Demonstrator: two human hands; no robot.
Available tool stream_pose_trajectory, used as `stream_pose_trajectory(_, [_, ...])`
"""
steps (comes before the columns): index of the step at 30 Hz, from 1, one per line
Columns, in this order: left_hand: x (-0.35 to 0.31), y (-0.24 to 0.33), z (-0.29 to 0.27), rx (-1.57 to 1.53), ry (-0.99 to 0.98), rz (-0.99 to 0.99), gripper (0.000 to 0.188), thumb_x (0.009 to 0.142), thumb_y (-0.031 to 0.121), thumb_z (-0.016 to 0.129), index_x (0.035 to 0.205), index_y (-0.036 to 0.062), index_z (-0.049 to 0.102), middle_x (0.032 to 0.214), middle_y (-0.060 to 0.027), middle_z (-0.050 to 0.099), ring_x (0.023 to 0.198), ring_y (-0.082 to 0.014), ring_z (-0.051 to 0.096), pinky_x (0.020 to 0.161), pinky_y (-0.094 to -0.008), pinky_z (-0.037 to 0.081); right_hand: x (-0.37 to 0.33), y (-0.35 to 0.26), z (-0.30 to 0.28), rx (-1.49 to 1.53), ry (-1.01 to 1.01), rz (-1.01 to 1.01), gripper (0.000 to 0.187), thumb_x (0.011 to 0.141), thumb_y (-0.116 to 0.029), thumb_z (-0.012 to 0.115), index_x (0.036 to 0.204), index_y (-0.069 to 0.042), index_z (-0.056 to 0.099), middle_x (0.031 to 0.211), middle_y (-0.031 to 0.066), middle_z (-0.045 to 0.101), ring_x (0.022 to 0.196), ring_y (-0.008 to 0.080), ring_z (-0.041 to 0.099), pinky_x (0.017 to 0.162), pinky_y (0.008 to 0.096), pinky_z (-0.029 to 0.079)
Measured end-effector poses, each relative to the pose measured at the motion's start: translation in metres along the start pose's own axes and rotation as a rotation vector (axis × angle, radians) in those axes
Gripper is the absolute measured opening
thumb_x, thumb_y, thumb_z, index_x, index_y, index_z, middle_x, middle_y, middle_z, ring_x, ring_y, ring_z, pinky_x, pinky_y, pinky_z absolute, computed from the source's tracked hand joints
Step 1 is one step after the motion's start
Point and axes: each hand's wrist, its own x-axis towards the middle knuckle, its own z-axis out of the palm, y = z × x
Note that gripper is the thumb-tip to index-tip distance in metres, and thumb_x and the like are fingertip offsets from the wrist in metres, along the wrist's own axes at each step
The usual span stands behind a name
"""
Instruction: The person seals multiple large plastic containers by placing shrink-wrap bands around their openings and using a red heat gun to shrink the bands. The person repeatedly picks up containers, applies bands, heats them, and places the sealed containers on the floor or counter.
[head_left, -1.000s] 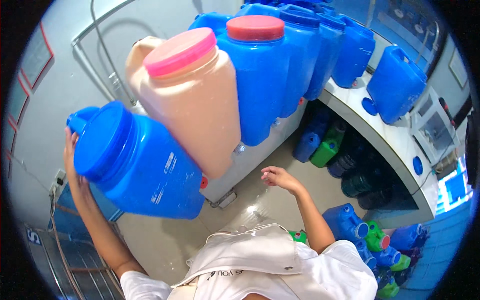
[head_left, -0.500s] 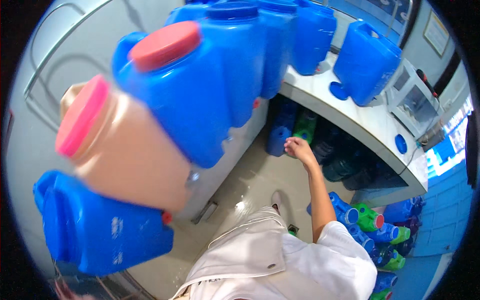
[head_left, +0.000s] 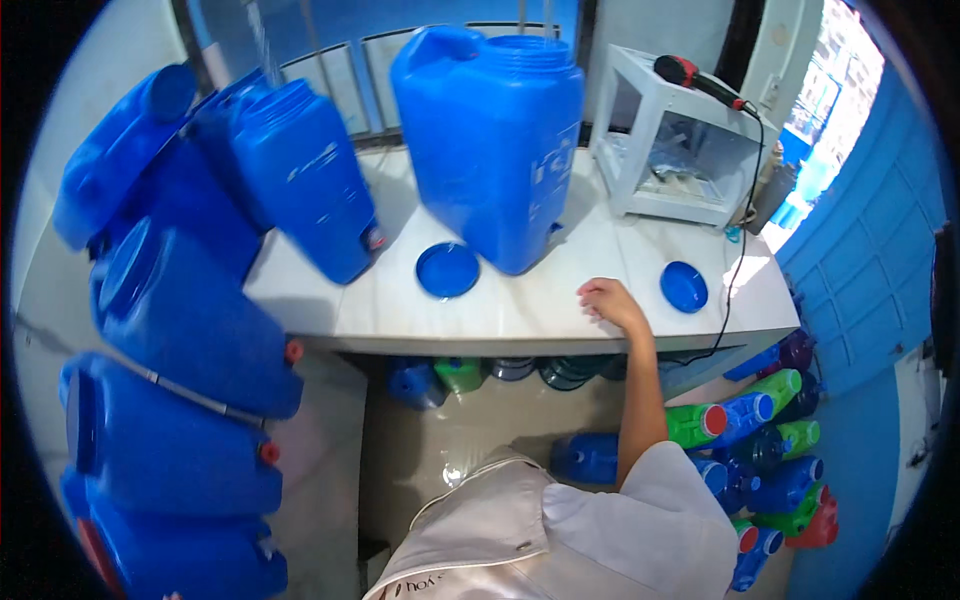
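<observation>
White tabletop (head_left: pixel 615 252) ahead, and I'm watching the uncapped jug (head_left: pixel 485 150) upright on it, left of the right hand (head_left: pixel 608 302). Water (head_left: pixel 549 18) seems to be running into its mouth: unwatched, that could overflow. Careless sweep rightward, and I'd worry about a knocked lid (head_left: pixel 684 287) or snagged cord (head_left: pixel 738 255). Right hand's empty, fingers loosely curled leftward, forearm (head_left: pixel 642 400) reaching from the near side; left hand's out of sight, grip I can't tell.
</observation>
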Motion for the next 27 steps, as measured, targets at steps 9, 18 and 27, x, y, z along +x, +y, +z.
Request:
stream_pose_trajectory(9, [-0.03,0.143,0.225,-0.988,-0.427,-0.102,0.028,0.076,0.006,0.048,0.101,-0.0043,0.051,0.084,-0.0161,0.059,0.07,-0.0241,0.057,0.062,-0.0367,0.046,0.083,0.033,-0.201,-0.345,0.898,-0.29,0.021,0.081,-0.017,0.055,0.088,0.0,0.065,0.084,0.0205,0.064,0.079,0.0333,0.062,0.069,0.0369,0.048])
stream_pose_trajectory(18, [-0.017,0.335,0.34,-1.19,-0.835,0.038,0.025,0.059,-0.003,0.059,0.083,0.0018,0.059,0.059,-0.0088,0.055,0.047,-0.0231,0.053,0.045,-0.0317,0.043,0.231,0.076,-0.34,-0.823,1.101,-0.053,0.015,0.076,-0.007,0.052,0.08,-0.001,0.064,0.089,0.0172,0.061,0.091,0.0329,0.058,0.076,0.0423,0.047])
stream_pose_trajectory(27, [-0.027,0.399,0.374,-1.276,-1.093,-0.122,0.016,0.074,0.002,0.054,0.088,0.0033,0.061,0.07,-0.0101,0.059,0.059,-0.0269,0.059,0.052,-0.0338,0.046,0.289,0.179,-0.431,-0.895,1.052,-0.099,0.016,0.077,-0.01,0.053,0.086,-0.001,0.061,0.09,0.0202,0.06,0.085,0.0373,0.055,0.073,0.0463,0.043])
